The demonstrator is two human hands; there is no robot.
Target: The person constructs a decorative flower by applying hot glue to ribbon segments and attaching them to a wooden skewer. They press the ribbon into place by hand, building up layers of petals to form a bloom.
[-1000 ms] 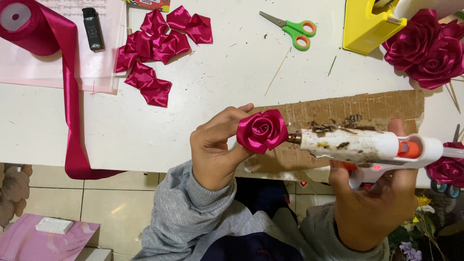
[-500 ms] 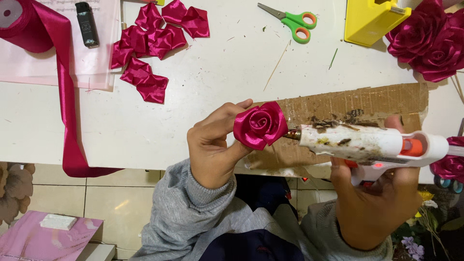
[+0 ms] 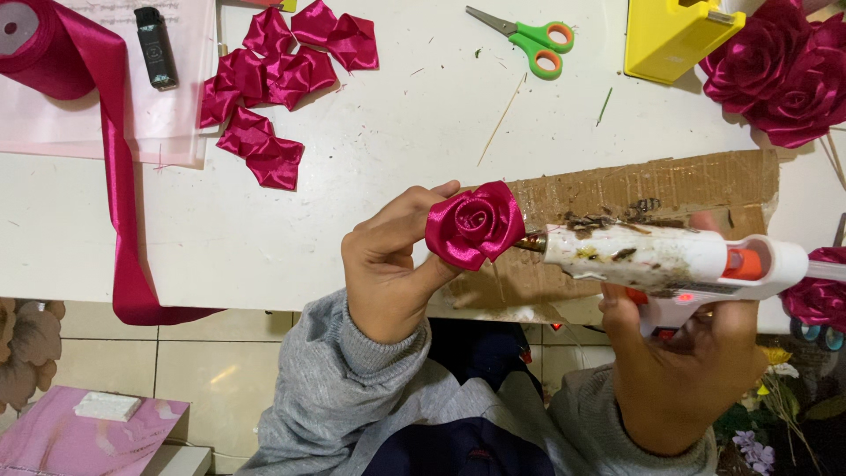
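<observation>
My left hand [image 3: 388, 264] holds a small magenta satin ribbon rose [image 3: 474, 224] by its underside, just above the table's front edge. My right hand [image 3: 683, 375] grips the handle of a white hot glue gun [image 3: 674, 260] with dried glue stains. Its metal nozzle touches the right side of the rose. Both hands sit over a piece of brown cardboard [image 3: 652, 189] lying on the white table [image 3: 370, 159].
Several folded magenta ribbon petals [image 3: 273, 84] lie at the back left, beside a ribbon roll [image 3: 44, 48] whose strip trails off the table edge. A black lighter [image 3: 156, 48], green scissors [image 3: 529, 35], a yellow tape dispenser [image 3: 674, 35] and large finished roses [image 3: 780, 75] stand along the back.
The rose and glue gun stay together, the nozzle still at the rose's side. My view has shifted slightly; the hands have barely moved.
</observation>
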